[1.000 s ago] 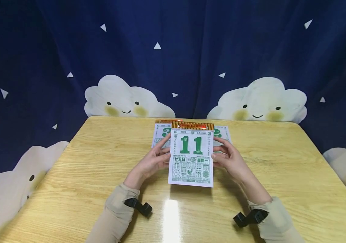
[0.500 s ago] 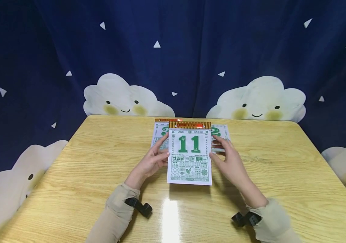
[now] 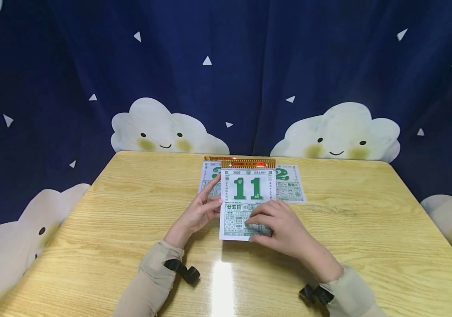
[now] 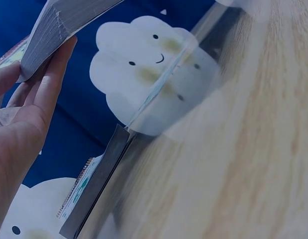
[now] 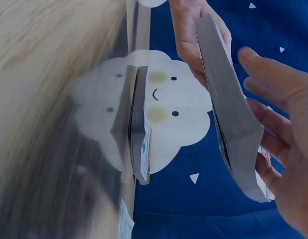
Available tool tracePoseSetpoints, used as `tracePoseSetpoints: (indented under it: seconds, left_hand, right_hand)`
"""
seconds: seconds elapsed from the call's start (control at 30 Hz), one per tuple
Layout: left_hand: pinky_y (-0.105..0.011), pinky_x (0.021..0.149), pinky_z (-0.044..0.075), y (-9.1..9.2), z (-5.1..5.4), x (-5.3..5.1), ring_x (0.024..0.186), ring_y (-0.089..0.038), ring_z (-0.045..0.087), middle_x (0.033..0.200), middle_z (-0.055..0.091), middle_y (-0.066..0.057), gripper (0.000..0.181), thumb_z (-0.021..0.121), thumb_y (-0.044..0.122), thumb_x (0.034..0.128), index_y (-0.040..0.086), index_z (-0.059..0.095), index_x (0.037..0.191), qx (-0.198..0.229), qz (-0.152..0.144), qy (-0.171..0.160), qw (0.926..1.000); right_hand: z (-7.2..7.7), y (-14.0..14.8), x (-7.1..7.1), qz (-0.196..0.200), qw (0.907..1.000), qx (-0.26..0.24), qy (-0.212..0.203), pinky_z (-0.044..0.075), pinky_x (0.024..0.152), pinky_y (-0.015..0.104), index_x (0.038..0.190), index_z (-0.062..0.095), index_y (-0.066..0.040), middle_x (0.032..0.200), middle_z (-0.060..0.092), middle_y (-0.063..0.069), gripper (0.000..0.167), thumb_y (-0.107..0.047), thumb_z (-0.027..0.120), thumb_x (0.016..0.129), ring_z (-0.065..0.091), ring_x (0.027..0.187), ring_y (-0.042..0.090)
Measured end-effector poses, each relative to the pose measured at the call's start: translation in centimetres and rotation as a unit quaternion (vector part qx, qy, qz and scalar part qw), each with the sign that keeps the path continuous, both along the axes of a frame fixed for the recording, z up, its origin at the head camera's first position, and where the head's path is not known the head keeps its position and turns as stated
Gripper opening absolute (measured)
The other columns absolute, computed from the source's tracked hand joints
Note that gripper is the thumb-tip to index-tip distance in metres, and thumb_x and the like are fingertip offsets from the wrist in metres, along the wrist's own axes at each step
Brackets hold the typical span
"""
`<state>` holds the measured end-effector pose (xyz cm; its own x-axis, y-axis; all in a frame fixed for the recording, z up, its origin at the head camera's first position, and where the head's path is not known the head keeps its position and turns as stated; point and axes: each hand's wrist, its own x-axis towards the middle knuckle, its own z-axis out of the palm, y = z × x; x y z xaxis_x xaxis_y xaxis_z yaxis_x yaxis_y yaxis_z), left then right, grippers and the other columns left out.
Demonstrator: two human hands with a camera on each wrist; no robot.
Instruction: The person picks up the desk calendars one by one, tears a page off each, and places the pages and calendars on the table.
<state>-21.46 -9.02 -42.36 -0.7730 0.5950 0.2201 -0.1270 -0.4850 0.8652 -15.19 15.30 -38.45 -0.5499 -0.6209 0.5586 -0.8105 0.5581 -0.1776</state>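
Observation:
A thick tear-off calendar (image 3: 239,215), showing a green 11 under an orange-and-black striped header (image 3: 250,164), is held above the table. My left hand (image 3: 199,214) grips its left edge, thumb at the front and fingers behind; the left wrist view shows the hand (image 4: 32,107) around the block's corner. Over the calendar's lower right lies my right hand (image 3: 283,226), fingers bent and touching the front page. In the right wrist view, the right thumb (image 5: 258,62) stands apart from the grey page block (image 5: 226,94). The right fingertips' exact contact is partly hidden.
Behind the held calendar, a second calendar (image 3: 207,176) with a green 3 and striped header lies on the wooden table (image 3: 131,198). Beside it is a loose sheet (image 3: 292,187) with a green 2. A dark blue curtain (image 3: 250,66) with smiling clouds hangs at the back.
My right hand has left the calendar's right edge and moved down and left across the lower page. The left hand keeps its grip, and the calendar has shifted slightly left.

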Motion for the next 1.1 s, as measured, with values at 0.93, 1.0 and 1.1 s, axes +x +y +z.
tracePoseSetpoints:
  seconds: [0.93,1.0,1.1]
  left_hand:
    - [-0.032,0.076,0.054,-0.2,-0.7,-0.4,0.091,-0.02,0.065,0.113,0.064,-0.006,0.07,0.031,-0.011,0.0913,0.019,0.001,0.147,0.023,-0.013,0.009,0.9996]
    - [-0.032,0.076,0.053,-0.2,-0.7,-0.4,0.09,-0.02,0.065,0.111,0.064,-0.006,0.07,0.03,-0.012,0.0911,0.019,0.0,0.147,0.024,-0.012,0.006,0.9996]
    - [-0.031,0.075,0.053,-0.3,-0.7,-0.4,0.087,-0.019,0.065,0.109,0.065,-0.006,0.071,0.03,-0.012,0.0908,0.021,0.003,0.147,0.026,-0.012,0.003,0.9996]
  right_hand:
    - [-0.3,-1.1,0.9,-0.024,0.9995,-0.019,-0.006,0.048,0.07,0.022,0.072,0.067,-0.023,0.083,0.061,-0.014,0.009,-0.017,0.073,0.069,0.056,0.08,0.005]
    - [-0.2,-1.1,1.0,-0.028,0.9986,-0.038,-0.024,0.049,0.07,0.02,0.072,0.066,-0.023,0.083,0.061,-0.014,0.01,-0.016,0.073,0.069,0.057,0.08,0.003]
    - [-0.1,-1.0,1.1,-0.032,0.9952,-0.074,-0.056,0.049,0.068,0.019,0.074,0.065,-0.023,0.082,0.061,-0.014,0.013,-0.014,0.073,0.07,0.056,0.078,0.002]
